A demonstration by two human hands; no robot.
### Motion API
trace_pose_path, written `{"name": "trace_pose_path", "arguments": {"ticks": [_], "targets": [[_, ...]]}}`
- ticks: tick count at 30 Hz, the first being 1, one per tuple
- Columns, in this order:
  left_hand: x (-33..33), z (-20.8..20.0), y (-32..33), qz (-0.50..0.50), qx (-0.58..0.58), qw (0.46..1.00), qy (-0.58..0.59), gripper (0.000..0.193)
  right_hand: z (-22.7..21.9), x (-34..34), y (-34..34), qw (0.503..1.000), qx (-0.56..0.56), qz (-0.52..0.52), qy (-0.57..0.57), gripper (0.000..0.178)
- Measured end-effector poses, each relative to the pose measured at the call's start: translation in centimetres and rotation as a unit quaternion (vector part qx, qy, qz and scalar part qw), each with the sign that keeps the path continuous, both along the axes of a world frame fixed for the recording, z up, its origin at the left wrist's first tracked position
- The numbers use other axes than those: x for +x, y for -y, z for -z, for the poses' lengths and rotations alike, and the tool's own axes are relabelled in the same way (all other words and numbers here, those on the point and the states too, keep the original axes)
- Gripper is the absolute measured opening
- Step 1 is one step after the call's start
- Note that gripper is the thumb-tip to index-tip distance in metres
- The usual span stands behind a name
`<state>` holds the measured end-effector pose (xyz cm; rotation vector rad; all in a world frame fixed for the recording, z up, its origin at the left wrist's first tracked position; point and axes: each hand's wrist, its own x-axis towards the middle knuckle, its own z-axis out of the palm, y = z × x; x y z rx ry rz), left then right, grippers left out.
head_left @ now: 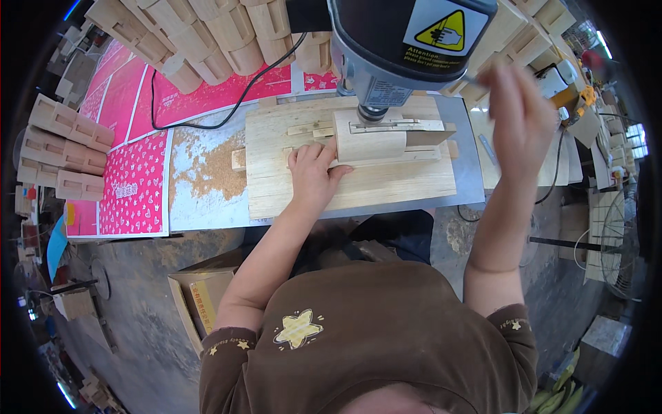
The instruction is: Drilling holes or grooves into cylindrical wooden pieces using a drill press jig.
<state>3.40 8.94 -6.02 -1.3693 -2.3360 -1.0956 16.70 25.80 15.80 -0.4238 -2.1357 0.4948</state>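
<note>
- Brown cloth of the person's shirt (376, 338) is filling the lower middle, nearest the camera.
- Behind it the worktop (183, 215) is stretching crosswise, carrying a wooden board (289, 196).
- Over the board's far half a drill press (379, 52) is hanging, its chuck (372, 114) pointing down.
- Directly below the chuck a pale wooden block (369, 143) is lying on the board, its long axis running left to right (with a slight tilt up toward the right).
- Off to the right, the right hand (520, 114) is standing raised beside the drill press, well apart from the block; its fingers are looking curled, but motion is blurring them (I cannot tell whether they are gripping anything).
- Much nearer, the left hand (314, 172) is resting at the block's left end, so the block is extending rightward from its fingers (318, 153).
- Those fingers are bending over the board, the forefinger touching the block's end, the thumb standing apart; whether they are pinching anything, I cannot tell.
</note>
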Motion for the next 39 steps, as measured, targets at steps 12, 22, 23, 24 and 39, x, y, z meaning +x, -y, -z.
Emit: {"name": "trace_pose_path", "arguments": {"ticks": [12,22,23,24,39], "targets": [[0.0,-0.4,-1.2,0.005,-0.026,1.000,-0.007,0.053,13.1,-0.2,-1.3,0.977,0.125,-0.069,-0.157,0.007],[0.4,0.2,0.1,-0.011,-0.022,1.000,0.013,0.059,-2.9,-5.0,-3.1,0.997,-0.021,0.028,-0.063,0.017],[0.4,0.0,-0.5,-0.021,-0.015,1.000,0.007,0.059,-3.6,-5.8,-4.0,0.995,-0.034,0.090,-0.016,0.022],[0.5,-0.1,-1.2,0.000,0.001,0.999,0.054,0.060,-3.5,-5.7,-4.8,0.996,-0.029,0.079,-0.020,0.022],[-2.3,-1.5,2.5,0.108,0.138,0.971,0.163,0.052,12.9,2.4,-5.4,0.943,0.019,-0.105,0.315,0.028]]}}
